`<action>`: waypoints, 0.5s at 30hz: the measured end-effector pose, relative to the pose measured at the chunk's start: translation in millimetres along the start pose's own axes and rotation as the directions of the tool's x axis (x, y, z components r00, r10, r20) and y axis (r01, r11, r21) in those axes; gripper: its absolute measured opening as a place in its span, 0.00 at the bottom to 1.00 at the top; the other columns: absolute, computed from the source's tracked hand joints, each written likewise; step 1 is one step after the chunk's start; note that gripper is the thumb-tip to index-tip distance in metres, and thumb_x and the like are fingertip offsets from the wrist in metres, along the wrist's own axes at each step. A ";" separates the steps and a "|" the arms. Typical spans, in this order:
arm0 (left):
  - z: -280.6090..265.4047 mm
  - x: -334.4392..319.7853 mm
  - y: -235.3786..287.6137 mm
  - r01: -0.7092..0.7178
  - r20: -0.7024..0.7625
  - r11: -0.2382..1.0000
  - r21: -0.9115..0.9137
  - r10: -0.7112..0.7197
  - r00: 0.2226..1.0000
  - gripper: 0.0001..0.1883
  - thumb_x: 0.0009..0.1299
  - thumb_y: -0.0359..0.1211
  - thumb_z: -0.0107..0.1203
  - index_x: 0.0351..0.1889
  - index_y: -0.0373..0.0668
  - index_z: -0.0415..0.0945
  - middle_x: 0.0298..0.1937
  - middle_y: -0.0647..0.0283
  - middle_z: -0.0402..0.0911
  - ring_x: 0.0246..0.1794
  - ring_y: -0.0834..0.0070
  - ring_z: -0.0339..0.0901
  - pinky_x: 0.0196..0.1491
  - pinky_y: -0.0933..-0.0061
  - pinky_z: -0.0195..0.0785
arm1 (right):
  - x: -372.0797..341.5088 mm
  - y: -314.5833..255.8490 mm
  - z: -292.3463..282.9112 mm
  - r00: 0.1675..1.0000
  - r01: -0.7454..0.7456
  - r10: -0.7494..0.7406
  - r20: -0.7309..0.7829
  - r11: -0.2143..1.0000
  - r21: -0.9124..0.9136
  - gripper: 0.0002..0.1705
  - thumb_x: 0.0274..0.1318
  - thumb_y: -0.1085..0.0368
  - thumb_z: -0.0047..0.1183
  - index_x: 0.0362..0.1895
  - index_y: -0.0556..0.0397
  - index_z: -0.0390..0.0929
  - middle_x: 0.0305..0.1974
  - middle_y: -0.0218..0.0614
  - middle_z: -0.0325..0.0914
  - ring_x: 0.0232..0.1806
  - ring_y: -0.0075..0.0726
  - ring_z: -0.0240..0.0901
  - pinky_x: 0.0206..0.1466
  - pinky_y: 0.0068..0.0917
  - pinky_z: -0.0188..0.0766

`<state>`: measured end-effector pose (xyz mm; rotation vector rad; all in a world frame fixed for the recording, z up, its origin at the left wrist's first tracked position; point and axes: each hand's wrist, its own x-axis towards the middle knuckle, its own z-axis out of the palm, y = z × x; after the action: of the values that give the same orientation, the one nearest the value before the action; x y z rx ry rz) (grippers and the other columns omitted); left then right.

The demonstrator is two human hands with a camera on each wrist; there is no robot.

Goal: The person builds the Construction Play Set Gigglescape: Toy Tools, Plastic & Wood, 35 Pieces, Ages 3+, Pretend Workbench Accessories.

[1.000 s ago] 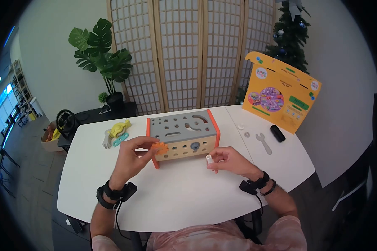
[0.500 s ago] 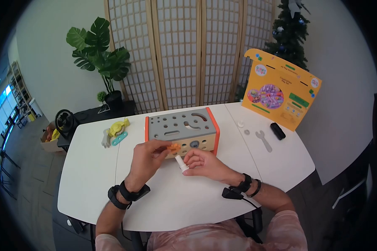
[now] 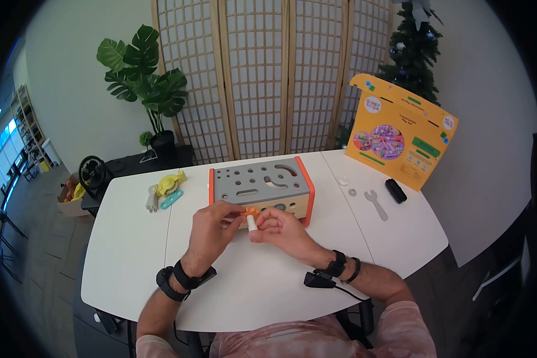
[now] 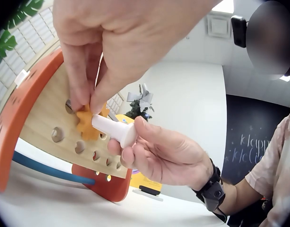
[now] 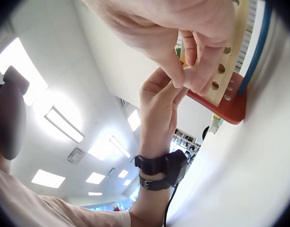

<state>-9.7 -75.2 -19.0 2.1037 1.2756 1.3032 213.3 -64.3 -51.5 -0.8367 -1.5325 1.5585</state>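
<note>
My left hand (image 3: 210,227) pinches an orange toy gear (image 4: 86,127) between thumb and fingertips. It holds the gear close in front of the wooden front panel (image 4: 50,113) of a toy workbench (image 3: 259,190). In my right hand (image 3: 287,235), a white toy bolt (image 4: 109,128) is gripped near its head by thumb and fingers. The bolt's shaft points at the gear, and its tip overlaps the gear's middle in the left wrist view. Round holes run across the panel, where a grey round piece (image 3: 280,207) sits partly behind my right hand.
On the table's (image 3: 250,292) right lie a grey wrench (image 3: 376,204), small pale pieces and a black object (image 3: 395,190). A yellow box (image 3: 400,131) stands behind them. Yellow, grey and teal toy parts (image 3: 170,185) lie at the left.
My right hand has brought the white bolt left and up to the gear, turning its shaft towards the panel. My left hand has moved right with the orange gear.
</note>
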 end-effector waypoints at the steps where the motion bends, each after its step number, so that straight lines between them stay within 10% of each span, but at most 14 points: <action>1: -1.5 0.6 3.0 -0.005 0.018 0.997 0.073 0.004 1.000 0.11 0.69 0.21 0.71 0.48 0.34 0.88 0.40 0.58 0.90 0.34 0.70 0.90 0.33 0.71 0.82 | 1.5 1.3 0.3 1.000 0.000 0.000 0.000 1.000 0.000 0.19 0.66 0.65 0.74 0.51 0.56 0.77 0.45 0.34 0.87 0.49 0.23 0.86 0.56 0.21 0.81; 3: -6.3 1.2 10.6 -0.012 0.035 0.989 0.146 0.007 0.999 0.11 0.67 0.22 0.73 0.48 0.35 0.88 0.39 0.59 0.90 0.34 0.68 0.90 0.32 0.69 0.81 | 4.2 3.2 0.2 0.999 0.027 -0.027 -0.030 1.000 -0.012 0.19 0.66 0.64 0.74 0.50 0.56 0.77 0.44 0.34 0.87 0.47 0.23 0.87 0.53 0.21 0.82; 8: -25.7 8.9 28.2 -0.187 0.187 0.888 0.420 0.117 0.975 0.29 0.62 0.40 0.74 0.62 0.46 0.84 0.67 0.57 0.81 0.74 0.53 0.74 0.72 0.44 0.68 | 2.5 -4.9 2.3 0.985 0.135 -0.154 -0.083 0.971 -0.196 0.20 0.66 0.63 0.74 0.50 0.57 0.77 0.33 0.33 0.86 0.38 0.23 0.86 0.42 0.22 0.82; 15: -17.7 6.4 5.2 -0.282 0.300 0.809 0.516 0.138 0.944 0.47 0.60 0.54 0.74 0.76 0.44 0.72 0.79 0.55 0.69 0.83 0.50 0.61 0.78 0.38 0.56 | 2.3 -40.5 -1.4 0.960 0.206 -0.281 -0.006 0.716 -0.667 0.42 0.63 0.54 0.76 0.73 0.57 0.71 0.26 0.35 0.82 0.26 0.28 0.82 0.34 0.26 0.78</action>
<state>-21.0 -75.2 -3.1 2.7762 1.4627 0.7460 216.8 -62.9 -11.1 -1.0209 -2.0563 0.7359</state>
